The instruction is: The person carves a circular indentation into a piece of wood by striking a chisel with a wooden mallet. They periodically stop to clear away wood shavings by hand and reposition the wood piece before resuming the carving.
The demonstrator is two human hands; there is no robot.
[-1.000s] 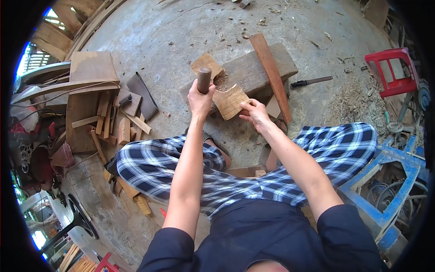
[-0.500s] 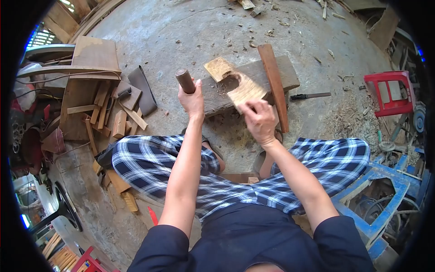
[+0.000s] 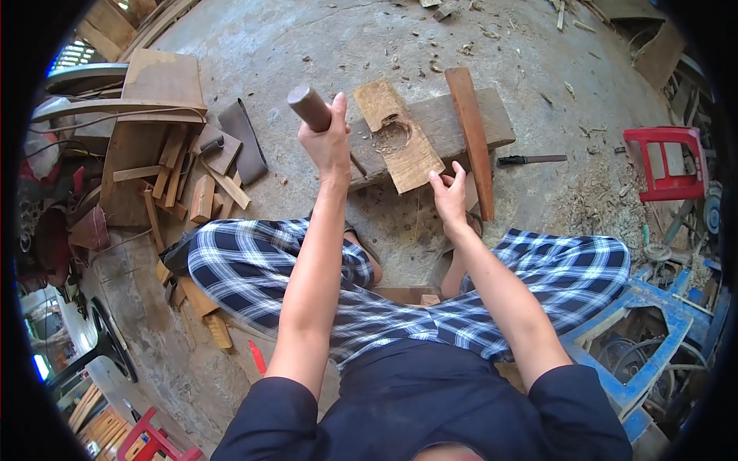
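My left hand (image 3: 329, 146) is wrapped round a dark cylindrical wooden handle (image 3: 309, 107); a thin rod shows below the hand. My right hand (image 3: 451, 194) has thumb and fingers apart beside the lower right corner of a light wooden piece (image 3: 416, 159); whether it touches is hard to tell. That piece has a rounded cutout in its middle with chips in it, and lies across a thick grey wooden block (image 3: 492, 119). A long reddish-brown wooden bar (image 3: 466, 131) rests across the block, right of the piece.
A dark narrow tool (image 3: 532, 160) lies on the floor at the right, near a red plastic stool (image 3: 667, 163). Wood offcuts (image 3: 203, 197) are heaped at the left. A blue metal frame (image 3: 626, 384) stands at the lower right. Shavings litter the floor.
My right hand has come down and away from the light piece, its fingers opening. The piece has turned and now lies flatter on the block. My left hand has risen slightly with the handle.
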